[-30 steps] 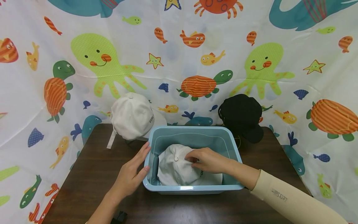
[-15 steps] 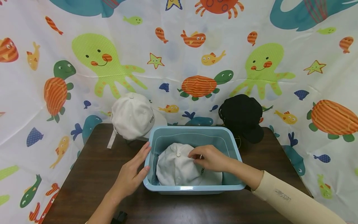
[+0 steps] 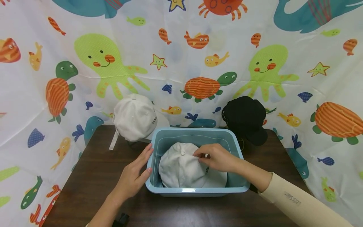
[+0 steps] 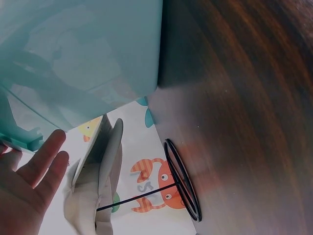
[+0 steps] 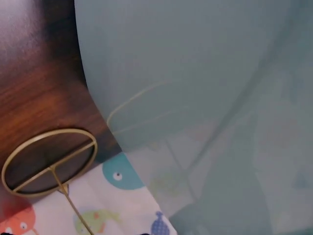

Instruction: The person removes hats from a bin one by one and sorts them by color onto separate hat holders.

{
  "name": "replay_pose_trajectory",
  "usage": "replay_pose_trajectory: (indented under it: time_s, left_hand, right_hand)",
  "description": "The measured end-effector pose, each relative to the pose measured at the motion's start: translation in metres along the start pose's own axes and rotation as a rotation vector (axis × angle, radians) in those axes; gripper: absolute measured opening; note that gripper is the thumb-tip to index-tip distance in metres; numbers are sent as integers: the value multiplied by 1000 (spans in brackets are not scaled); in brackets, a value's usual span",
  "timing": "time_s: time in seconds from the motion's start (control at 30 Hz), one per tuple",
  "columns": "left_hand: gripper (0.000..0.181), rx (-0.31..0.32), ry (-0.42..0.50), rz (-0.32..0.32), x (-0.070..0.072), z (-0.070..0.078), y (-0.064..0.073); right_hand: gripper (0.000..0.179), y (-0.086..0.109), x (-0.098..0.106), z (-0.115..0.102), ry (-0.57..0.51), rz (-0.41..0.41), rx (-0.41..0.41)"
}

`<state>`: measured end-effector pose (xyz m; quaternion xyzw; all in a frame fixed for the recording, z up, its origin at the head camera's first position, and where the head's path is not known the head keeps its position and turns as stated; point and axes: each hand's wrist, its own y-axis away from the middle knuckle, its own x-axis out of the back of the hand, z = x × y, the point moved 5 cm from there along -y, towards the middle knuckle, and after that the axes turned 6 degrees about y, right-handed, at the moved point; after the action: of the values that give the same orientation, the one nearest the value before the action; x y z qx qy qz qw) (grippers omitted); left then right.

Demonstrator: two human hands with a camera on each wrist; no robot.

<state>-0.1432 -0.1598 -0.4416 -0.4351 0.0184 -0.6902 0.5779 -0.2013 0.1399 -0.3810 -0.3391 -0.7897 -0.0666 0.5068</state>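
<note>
A white baseball cap (image 3: 177,167) with dark lettering lies inside a light blue plastic basin (image 3: 195,190), its brim toward the right. My right hand (image 3: 216,157) reaches over the basin's right side and pinches the cap's crown near its front between thumb and fingers. On the basin's left rim my left hand (image 3: 131,178) rests with its fingers spread and fairly straight. The left wrist view shows that hand (image 4: 27,188) beside the basin's outer wall (image 4: 83,58). Only the basin's wall (image 5: 186,68) shows in the right wrist view; the right hand is hidden there.
Behind the basin on the left, another white cap (image 3: 134,118) hangs on a stand with a round black wire base (image 4: 183,181). A black cap (image 3: 244,115) is at the back right, near a gold wire stand base (image 5: 49,164). A printed curtain (image 3: 175,69) hangs behind the dark wooden table (image 3: 93,176).
My right hand has moved slightly up and to the right, and the crown of the pinched cap has risen a little with it. The left hand stays at the rim.
</note>
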Motion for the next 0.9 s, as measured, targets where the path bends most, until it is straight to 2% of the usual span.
replay_pose_trajectory:
  time_s: [0.17,0.47,0.9]
  left_hand:
    - [64,-9,-4,16,1,1,0]
    - [64,-8,-15,21,1,1,1]
    - [62,23,-14,-2,0,-1,1]
  right_hand:
    - [28,0,9,-2,-6,12,-16]
    - [28,-1,22,-8,14,25,8]
    - [29,-2,43,-14,36,69,48]
